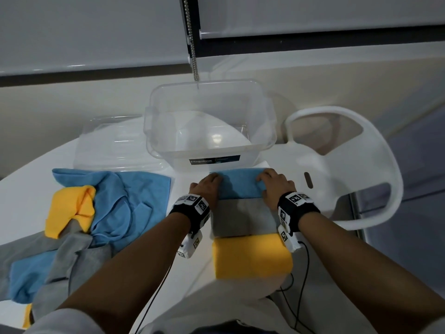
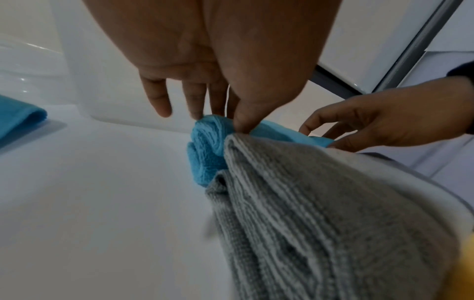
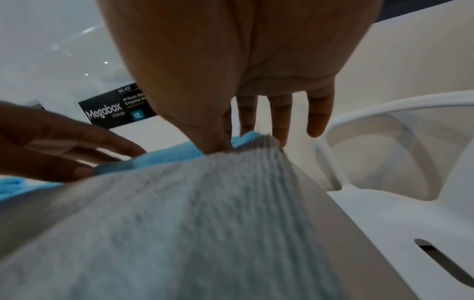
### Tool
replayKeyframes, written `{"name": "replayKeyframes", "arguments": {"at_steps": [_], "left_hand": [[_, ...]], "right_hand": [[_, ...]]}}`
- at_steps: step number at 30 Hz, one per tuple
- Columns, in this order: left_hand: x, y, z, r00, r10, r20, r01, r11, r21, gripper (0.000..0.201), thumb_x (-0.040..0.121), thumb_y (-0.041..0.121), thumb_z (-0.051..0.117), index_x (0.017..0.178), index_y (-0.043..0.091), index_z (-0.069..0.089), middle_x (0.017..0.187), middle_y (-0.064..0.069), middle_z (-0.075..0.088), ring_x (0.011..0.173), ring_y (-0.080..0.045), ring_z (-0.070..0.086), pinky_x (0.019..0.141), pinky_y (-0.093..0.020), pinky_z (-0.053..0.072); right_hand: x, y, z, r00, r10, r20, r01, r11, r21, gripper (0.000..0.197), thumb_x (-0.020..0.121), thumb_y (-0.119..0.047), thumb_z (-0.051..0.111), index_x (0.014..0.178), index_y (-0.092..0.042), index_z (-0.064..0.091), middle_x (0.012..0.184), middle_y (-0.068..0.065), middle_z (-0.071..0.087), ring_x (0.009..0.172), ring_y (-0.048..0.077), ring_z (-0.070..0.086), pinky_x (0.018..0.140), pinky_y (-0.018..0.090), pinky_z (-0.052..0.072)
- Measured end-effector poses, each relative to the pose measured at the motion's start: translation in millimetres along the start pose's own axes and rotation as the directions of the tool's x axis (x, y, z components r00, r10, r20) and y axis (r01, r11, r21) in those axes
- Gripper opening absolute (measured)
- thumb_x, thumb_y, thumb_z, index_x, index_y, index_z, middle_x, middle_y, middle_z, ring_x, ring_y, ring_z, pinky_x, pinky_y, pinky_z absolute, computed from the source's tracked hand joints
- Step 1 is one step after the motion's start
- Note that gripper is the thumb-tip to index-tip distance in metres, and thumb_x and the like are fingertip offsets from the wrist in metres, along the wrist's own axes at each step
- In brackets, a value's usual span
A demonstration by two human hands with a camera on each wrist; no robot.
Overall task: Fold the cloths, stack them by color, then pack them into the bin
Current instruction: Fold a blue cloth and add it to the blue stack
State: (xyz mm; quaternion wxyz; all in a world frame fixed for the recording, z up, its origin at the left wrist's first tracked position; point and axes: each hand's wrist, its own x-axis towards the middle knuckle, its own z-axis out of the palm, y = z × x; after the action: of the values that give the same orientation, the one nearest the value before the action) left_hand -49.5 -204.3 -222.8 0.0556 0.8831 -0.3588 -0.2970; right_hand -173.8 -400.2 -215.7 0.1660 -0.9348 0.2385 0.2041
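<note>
Head view: your left hand (image 1: 207, 188) and right hand (image 1: 274, 185) pinch the two ends of the folded blue cloth (image 1: 237, 185). Its long axis runs left-right, just in front of the clear bin (image 1: 209, 121). Behind it lie the grey stack (image 1: 243, 218), then the yellow stack (image 1: 251, 255), on the worktop (image 1: 29, 203). An unfolded pile (image 1: 79, 225) is left.

Left wrist: the thumb (image 2: 243, 121) and fingers (image 2: 197, 105) nip the cloth's layered end.

Right wrist: only here the bin label (image 3: 115, 107) is readable, and the right thumb (image 3: 210, 140) presses blue beside the grey edge.
</note>
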Motion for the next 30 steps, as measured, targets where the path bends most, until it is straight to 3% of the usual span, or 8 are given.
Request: {"name": "replayKeyframes", "arguments": {"at_steps": [3,6,12,17,20,25,30], "left_hand": [[-12.6,-8.4,2.2,0.998,-0.007,-0.058,0.007,1.000,0.001,0.066,0.092,0.022,0.054,0.148,0.024,0.020,0.157,0.000,0.020,0.139,-0.026,0.031,0.111,-0.050,0.026],[-29.0,-22.7,0.4,0.994,-0.050,-0.094,0.051,0.999,0.011,0.061,0.094,0.024,0.051,0.148,0.025,0.023,0.157,-0.002,0.020,0.141,-0.026,0.028,0.112,-0.049,0.025],[-68.6,-70.6,-1.7,0.985,-0.065,-0.160,0.071,0.997,0.034,0.037,0.094,0.029,0.048,0.130,0.032,0.049,0.146,0.004,0.039,0.133,-0.021,0.036,0.107,-0.043,0.025],[-112.6,-130.8,-1.9,0.967,-0.089,-0.240,0.094,0.996,0.007,0.026,0.091,0.026,0.048,0.112,0.034,0.062,0.131,0.009,0.052,0.124,-0.019,0.045,0.099,-0.038,0.031],[-136.8,-173.5,-6.5,0.948,-0.142,-0.285,0.149,0.989,0.000,0.026,0.088,0.026,0.050,0.109,0.034,0.064,0.125,0.008,0.055,0.119,-0.020,0.048,0.095,-0.037,0.035],[-171.3,-239.9,-14.3,0.942,-0.245,-0.230,0.266,0.962,0.062,0.020,0.087,0.029,0.050,0.103,0.028,0.063,0.120,0.001,0.053,0.112,-0.029,0.052,0.087,-0.043,0.042],[-179.0,-260.9,-14.1,0.951,-0.209,-0.230,0.218,0.976,0.014,0.027,0.091,0.026,0.047,0.116,0.023,0.057,0.124,-0.004,0.053,0.111,-0.031,0.052,0.092,-0.045,0.043]], "right_hand": [[-3.7,-10.9,-7.4,1.000,0.014,0.028,-0.013,0.999,-0.041,0.046,0.089,-0.026,0.052,0.134,-0.028,0.045,0.144,-0.001,0.037,0.123,0.028,0.043,0.102,0.045,0.037],[-12.6,-31.0,-11.1,0.998,-0.020,-0.066,0.018,0.999,-0.037,0.039,0.090,-0.033,0.050,0.129,-0.028,0.050,0.138,0.001,0.044,0.123,0.026,0.043,0.105,0.042,0.034],[-38.8,-88.6,5.4,0.965,-0.209,-0.158,0.214,0.977,0.009,0.023,0.091,-0.031,0.052,0.113,-0.026,0.059,0.123,-0.002,0.055,0.112,0.024,0.048,0.097,0.036,0.039],[-54.9,-145.3,32.5,0.952,-0.281,-0.119,0.288,0.957,0.042,0.022,0.093,-0.031,0.050,0.111,-0.026,0.060,0.116,-0.003,0.057,0.110,0.022,0.049,0.094,0.035,0.040],[-62.7,-177.7,51.6,0.944,-0.317,-0.093,0.326,0.940,0.102,0.021,0.092,-0.029,0.052,0.111,-0.024,0.061,0.114,-0.001,0.060,0.110,0.023,0.051,0.094,0.036,0.042],[-66.1,-230.0,75.3,0.933,-0.358,0.035,0.353,0.931,0.097,0.023,0.093,-0.030,0.051,0.114,-0.023,0.060,0.117,-0.002,0.061,0.110,0.021,0.054,0.094,0.033,0.043],[-56.9,-272.1,92.5,0.938,-0.312,0.151,0.300,0.949,0.096,0.027,0.091,-0.034,0.051,0.115,-0.023,0.058,0.119,0.000,0.064,0.109,0.024,0.060,0.094,0.037,0.049]]}}
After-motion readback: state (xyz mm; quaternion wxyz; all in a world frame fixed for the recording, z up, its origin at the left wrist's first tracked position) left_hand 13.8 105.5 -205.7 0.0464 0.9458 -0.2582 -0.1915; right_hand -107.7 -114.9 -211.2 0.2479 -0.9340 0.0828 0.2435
